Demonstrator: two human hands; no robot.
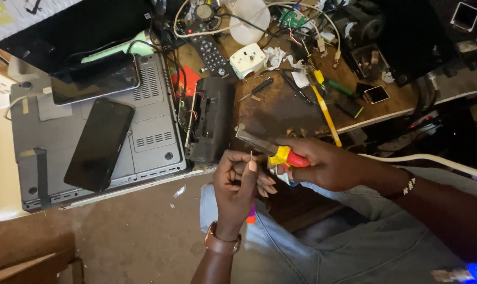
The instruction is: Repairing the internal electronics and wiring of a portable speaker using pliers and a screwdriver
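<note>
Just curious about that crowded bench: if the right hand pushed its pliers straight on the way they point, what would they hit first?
The right hand aims the pliers up-left. First in that line looks to be the black radio lying beside the laptop, though depth is hard to judge.

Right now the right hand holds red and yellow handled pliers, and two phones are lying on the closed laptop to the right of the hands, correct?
Not quite. The head view shows the laptop with both phones left of the hands. The right hand does hold the pliers.
</note>
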